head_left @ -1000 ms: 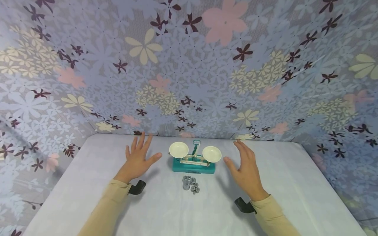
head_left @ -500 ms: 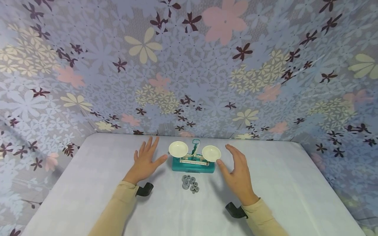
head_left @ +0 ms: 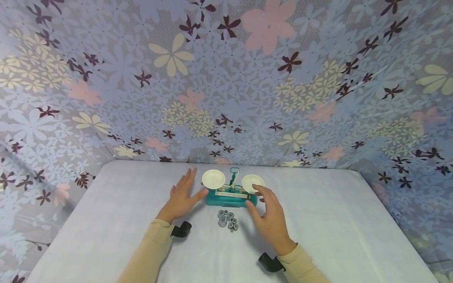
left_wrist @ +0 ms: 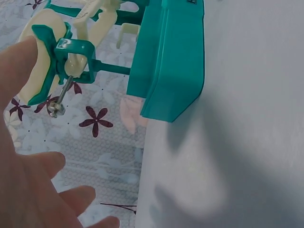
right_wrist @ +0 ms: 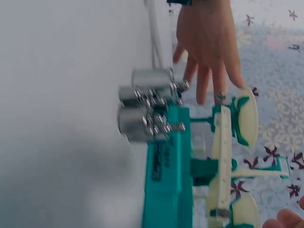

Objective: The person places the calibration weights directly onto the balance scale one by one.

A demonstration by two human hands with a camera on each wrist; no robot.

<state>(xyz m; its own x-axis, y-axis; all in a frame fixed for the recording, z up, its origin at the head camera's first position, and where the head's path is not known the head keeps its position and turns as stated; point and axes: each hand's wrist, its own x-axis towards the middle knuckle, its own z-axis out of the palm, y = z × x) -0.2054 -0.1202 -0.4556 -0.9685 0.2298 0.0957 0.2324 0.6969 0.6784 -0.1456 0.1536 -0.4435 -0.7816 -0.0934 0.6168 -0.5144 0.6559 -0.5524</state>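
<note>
Left hand (head_left: pixel 181 200) and right hand (head_left: pixel 271 222), both spread, flank the scale (head_left: pixel 231 195); weights (head_left: pixel 231 216) stand grouped nearer, presumably for easy reach.

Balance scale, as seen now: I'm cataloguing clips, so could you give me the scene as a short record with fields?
Apparatus: green balance scale
Pans: cream left pan and right pan
Weights: metal weights clustered on the person's side of the scale; exact count unclear
Left hand: open, beside the left pan; contact unclear
Right hand: fingers loosely bent, overlapping the right pan in the head view; contact unclear
Held: nothing visible in either hand
Surface: pale table
Background: floral fabric
</note>
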